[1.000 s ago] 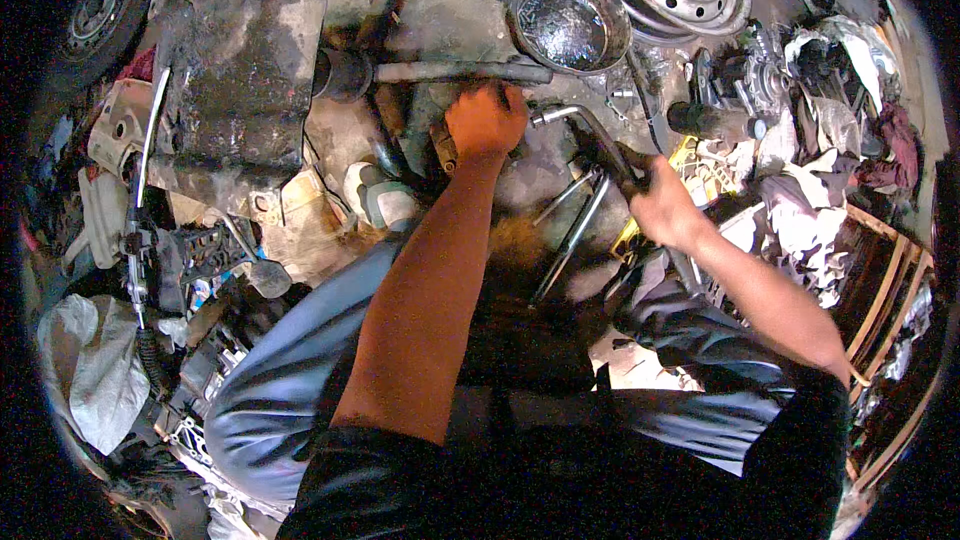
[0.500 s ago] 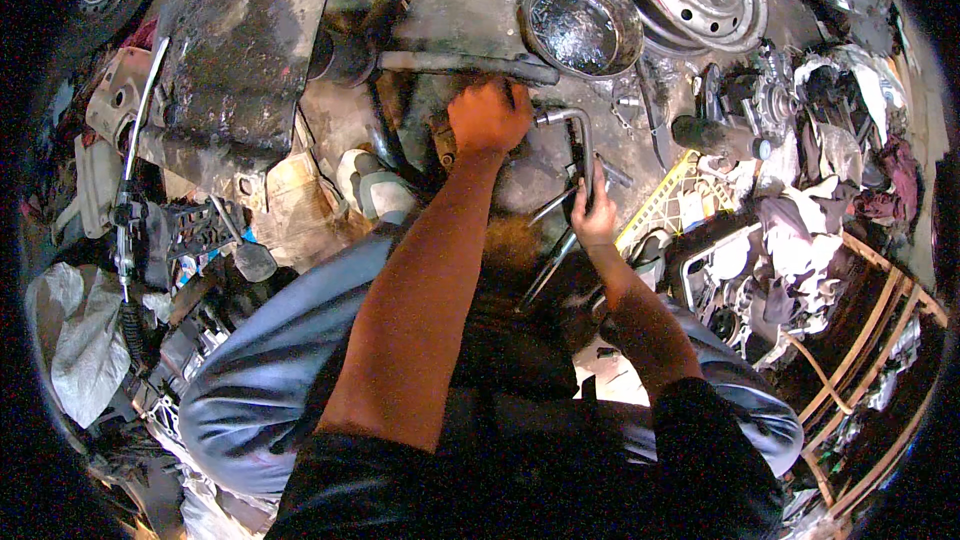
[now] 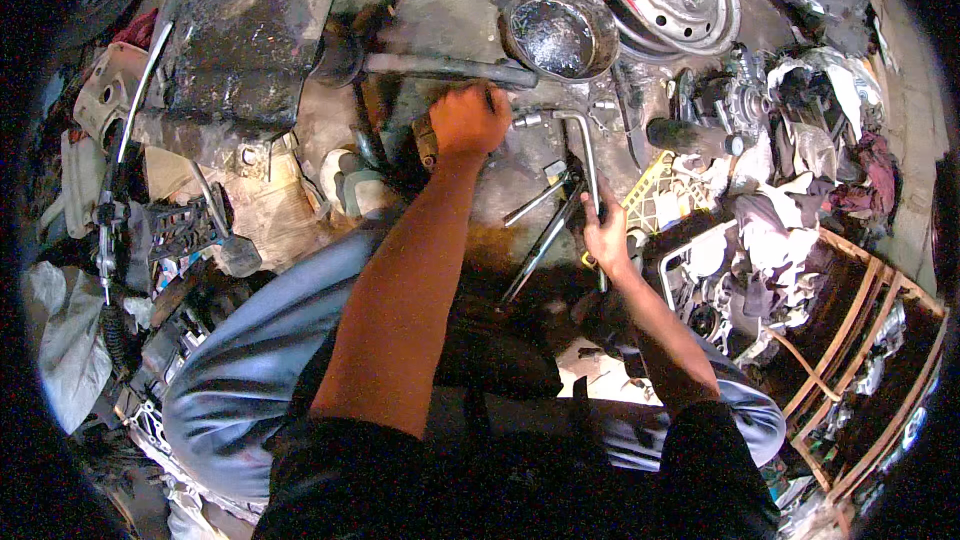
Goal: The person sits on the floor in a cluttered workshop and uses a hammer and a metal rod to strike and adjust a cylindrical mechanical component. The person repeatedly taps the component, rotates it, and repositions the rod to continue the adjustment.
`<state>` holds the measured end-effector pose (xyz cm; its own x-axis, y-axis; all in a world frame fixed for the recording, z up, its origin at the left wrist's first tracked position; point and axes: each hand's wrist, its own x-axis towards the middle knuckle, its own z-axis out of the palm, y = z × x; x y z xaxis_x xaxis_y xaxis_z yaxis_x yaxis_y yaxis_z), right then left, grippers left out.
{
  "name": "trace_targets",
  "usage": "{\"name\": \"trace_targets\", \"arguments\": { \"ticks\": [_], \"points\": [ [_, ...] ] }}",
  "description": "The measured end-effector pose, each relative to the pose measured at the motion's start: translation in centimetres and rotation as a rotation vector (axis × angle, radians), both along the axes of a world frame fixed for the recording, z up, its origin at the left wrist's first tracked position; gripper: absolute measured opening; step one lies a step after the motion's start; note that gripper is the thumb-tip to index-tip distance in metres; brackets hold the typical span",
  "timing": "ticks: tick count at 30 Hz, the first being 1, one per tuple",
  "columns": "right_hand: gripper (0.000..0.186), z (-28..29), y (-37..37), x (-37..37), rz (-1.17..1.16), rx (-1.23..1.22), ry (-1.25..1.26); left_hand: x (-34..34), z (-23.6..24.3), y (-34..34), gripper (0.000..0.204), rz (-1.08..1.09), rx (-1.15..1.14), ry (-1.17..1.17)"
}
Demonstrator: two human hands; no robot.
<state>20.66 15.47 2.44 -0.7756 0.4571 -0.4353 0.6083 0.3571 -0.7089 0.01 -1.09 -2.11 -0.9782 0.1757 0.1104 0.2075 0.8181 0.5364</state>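
My left hand (image 3: 470, 120) is closed on a dark metal part (image 3: 427, 140), just below a long grey shaft (image 3: 450, 68) with a wide dark end. A bent steel wrench (image 3: 590, 160) has its socket end beside my left knuckles; whether it is seated on anything is hidden. My right hand (image 3: 606, 232) grips its long handle lower down, thumb and fingers around the bar. Loose steel bars (image 3: 540, 255) lie on the floor left of that hand, and a small socket (image 3: 603, 105) lies above the bend.
A round pan of dark liquid (image 3: 560, 30) and a wheel rim (image 3: 675, 0) stand beyond. A stained panel (image 3: 230, 50) is at left. Scrap parts, a yellow plastic crate (image 3: 650, 190), rags (image 3: 770, 230) and a wooden frame (image 3: 840, 340) crowd the right. My bent legs flank the work.
My right hand has moved left with the wrench handle, which has swung from slanted to nearly vertical in the picture. My left hand stays on its part. The view has shifted slightly.
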Motion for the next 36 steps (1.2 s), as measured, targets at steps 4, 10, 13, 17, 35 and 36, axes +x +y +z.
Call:
{"name": "trace_targets", "arguments": {
  "ticks": [4,10,13,17,35,36],
  "points": [
    [0.048,0.3,0.6,-0.1,0.136,0.039,-0.015,0.1,0.7,0.1,0.031,0.014,0.024,-0.009],
    [0.046,3.3,2.4,-1.6,0.245,-0.061,-0.186,-0.2,0.2,0.4,0.028,0.009,-0.016,-0.032],
    [0.053,3.7,4.7,-1.6,0.331,0.058,-0.217,0.0,0.4,0.4,0.028,0.001,0.000,-0.061],
    [0.053,10.9,5.4,-7.3,0.557,0.192,-0.395,0.0,0.5,0.2,0.027,0.011,0.008,-0.038],
    [0.032,11.1,6.0,-15.6,0.586,0.089,-0.675,-0.2,0.6,0.4,0.030,0.014,-0.033,-0.045],
    [0.039,9.4,6.3,-13.0,0.559,0.195,-0.531,-0.1,0.7,0.5,0.030,0.007,-0.046,-0.042]
  ]
}}
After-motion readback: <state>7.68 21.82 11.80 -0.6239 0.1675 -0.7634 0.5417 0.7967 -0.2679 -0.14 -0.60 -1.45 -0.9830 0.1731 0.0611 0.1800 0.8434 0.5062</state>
